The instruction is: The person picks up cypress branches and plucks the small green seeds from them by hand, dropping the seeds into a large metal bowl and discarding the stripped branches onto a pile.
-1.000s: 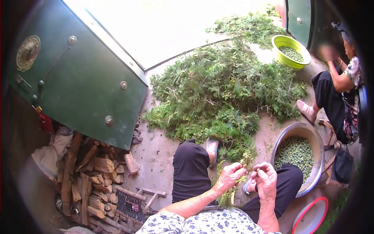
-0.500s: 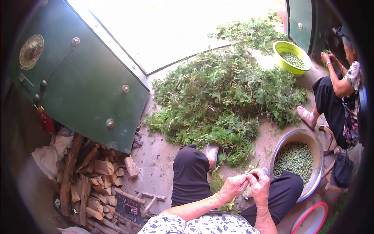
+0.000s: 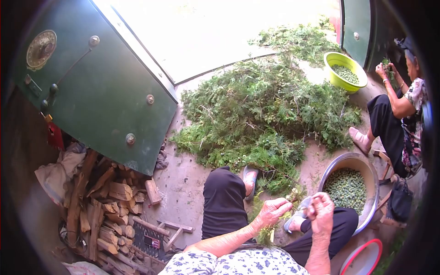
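Away from the left hand [image 3: 275,212] the right hand [image 3: 321,213] had drawn, fingers curled, grip unclear. The left pinched a sprig [image 3: 297,195]; berries [image 3: 346,189] lay in a basin [image 3: 369,177] just beyond the right.

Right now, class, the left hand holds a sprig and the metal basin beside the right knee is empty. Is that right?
Not empty: the head view shows green berries in the metal basin beside the right knee. The left hand holds a sprig.
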The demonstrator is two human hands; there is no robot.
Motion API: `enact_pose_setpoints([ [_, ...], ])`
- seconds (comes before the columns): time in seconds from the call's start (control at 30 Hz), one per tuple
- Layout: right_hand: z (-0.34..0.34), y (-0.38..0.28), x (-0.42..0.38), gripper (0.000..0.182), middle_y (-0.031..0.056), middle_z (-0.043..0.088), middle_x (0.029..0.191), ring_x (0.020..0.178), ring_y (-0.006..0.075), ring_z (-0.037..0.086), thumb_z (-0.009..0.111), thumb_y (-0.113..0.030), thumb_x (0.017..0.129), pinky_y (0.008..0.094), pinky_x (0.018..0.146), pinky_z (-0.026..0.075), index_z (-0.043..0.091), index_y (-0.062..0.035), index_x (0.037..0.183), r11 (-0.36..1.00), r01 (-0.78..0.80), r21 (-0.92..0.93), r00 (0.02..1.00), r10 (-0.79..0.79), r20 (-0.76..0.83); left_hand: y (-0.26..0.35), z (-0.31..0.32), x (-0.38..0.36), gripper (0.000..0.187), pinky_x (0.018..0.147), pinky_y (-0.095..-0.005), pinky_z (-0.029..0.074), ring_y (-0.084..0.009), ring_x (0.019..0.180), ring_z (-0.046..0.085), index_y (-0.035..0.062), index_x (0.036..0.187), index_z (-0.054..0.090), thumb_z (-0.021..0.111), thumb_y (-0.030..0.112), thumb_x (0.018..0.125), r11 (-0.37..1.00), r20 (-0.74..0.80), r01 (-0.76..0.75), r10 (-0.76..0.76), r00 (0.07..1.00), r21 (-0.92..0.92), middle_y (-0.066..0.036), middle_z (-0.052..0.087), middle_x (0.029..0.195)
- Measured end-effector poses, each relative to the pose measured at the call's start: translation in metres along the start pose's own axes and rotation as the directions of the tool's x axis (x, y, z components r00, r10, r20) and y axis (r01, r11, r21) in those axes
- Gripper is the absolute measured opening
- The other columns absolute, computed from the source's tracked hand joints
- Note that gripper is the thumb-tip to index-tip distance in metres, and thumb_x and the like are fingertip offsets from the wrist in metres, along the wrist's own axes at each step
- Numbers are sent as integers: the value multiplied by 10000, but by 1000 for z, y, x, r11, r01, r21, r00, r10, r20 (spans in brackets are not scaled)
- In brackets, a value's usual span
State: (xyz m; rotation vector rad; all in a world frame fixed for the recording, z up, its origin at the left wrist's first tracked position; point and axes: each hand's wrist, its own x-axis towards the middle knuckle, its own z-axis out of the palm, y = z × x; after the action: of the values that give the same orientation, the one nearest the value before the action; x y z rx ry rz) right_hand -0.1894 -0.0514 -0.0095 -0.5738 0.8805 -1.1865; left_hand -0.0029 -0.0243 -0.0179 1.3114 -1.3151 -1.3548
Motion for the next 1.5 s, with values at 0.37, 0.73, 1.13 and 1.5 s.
enact_pose_setpoints([
  [0.37,-78,-44,38,119,7,537,891,859,106,532,545,-37,872,241,800,426,583,-23,984,639,304,-706,810,-564,-162,13,1,-5,208,558,-220,377,-34,651,435,7,895,628,609,214,889,979,13,87,-86,996,-182,57,514,704],
  [0.73,41,-9,-7,234,29,569,898,829,108,528,679,-129,791,245,709,433,595,-11,974,669,384,-636,923,-285,258,10,13,-5,202,591,-258,448,-68,675,516,10,1027,626,622,134,868,985,72,-152,147,987,80,-64,625,758],
  [1.13,47,-24,-13,252,116,596,910,842,248,594,501,85,686,316,738,463,593,-11,900,501,463,-731,845,-498,193,18,3,7,138,678,-250,448,-99,767,530,-28,912,599,617,93,849,992,-40,-117,115,993,-48,-46,574,822],
  [1.5,30,-10,-9,214,57,566,986,940,107,553,499,146,780,239,840,448,576,2,918,875,381,-297,921,-387,41,32,6,14,169,679,-196,403,-47,743,485,-24,993,638,606,82,866,914,17,73,-73,997,-399,29,565,816],
])
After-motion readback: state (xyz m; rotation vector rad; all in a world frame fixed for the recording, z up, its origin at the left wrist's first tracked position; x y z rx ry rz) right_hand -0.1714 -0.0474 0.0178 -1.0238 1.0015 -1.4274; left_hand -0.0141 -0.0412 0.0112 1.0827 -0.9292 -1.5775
